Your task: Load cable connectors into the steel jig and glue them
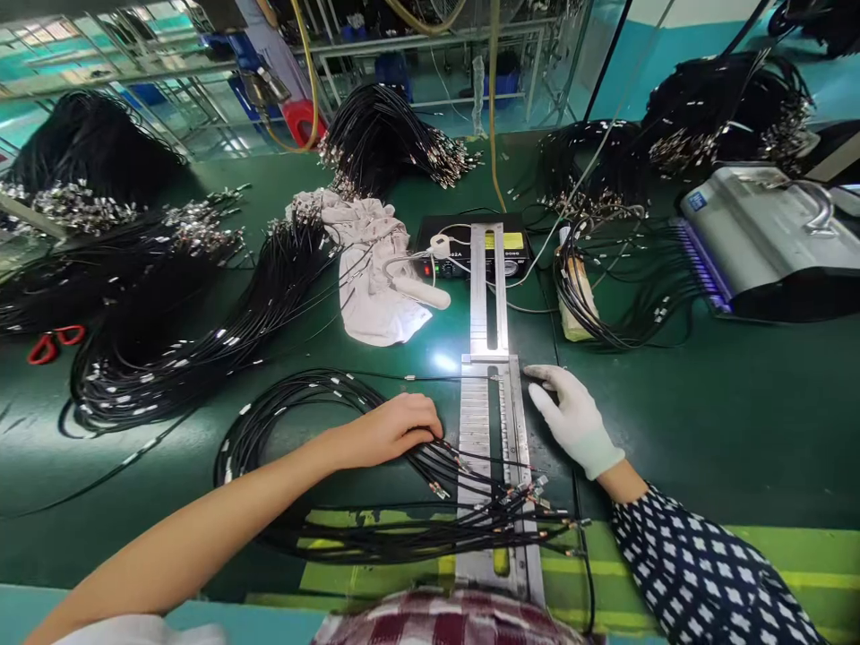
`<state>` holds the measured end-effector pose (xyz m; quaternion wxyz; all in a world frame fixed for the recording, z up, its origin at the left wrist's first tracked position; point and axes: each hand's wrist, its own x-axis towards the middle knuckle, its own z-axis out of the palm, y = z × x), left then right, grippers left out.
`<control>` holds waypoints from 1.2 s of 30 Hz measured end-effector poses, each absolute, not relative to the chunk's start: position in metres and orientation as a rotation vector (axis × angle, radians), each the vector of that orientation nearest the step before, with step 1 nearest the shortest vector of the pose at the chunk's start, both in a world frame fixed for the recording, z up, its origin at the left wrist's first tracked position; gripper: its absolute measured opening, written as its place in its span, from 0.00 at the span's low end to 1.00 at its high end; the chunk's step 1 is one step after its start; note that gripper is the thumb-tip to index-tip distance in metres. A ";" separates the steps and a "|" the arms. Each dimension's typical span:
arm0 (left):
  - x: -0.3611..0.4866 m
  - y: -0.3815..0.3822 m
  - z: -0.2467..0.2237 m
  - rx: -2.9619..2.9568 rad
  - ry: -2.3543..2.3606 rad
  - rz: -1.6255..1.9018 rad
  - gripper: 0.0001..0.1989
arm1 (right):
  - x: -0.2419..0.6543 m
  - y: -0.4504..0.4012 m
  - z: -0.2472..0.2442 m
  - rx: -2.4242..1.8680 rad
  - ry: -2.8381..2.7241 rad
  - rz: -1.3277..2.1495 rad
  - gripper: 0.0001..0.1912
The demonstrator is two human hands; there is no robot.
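My left hand (396,428), bare, lies over a looped bundle of thin black cables (288,394) with its fingers curled at the cable ends. What the fingertips hold is hidden. Beside the hand a long slotted metal fixture (476,421) runs away from me, and cable ends with small metal connectors lie across its near part. One cable stretches over the fixture higher up. My right hand (571,417), in a white glove, is at the fixture's right edge, thumb and fingers apart, nothing seen between them.
Behind the fixture stand a black control box (430,235) and a white cloth (369,305). Large cable bundles (161,358) lie left, with red-handled scissors (44,349). A grey machine with violet light (772,242) stands right.
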<state>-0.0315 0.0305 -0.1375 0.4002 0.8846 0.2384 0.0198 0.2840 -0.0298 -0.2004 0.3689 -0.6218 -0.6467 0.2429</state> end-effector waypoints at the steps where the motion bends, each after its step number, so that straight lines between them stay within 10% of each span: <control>1: -0.030 0.032 -0.139 2.212 0.622 0.094 0.11 | 0.284 -0.029 -0.201 -1.597 -1.661 0.618 0.14; 11: 0.015 0.048 -0.178 2.504 0.793 0.668 0.12 | 0.282 -0.026 -0.200 -1.600 -1.702 0.555 0.14; 36: 0.010 0.045 -0.196 2.864 0.777 0.630 0.17 | 0.279 -0.024 -0.190 -1.600 -1.806 0.512 0.12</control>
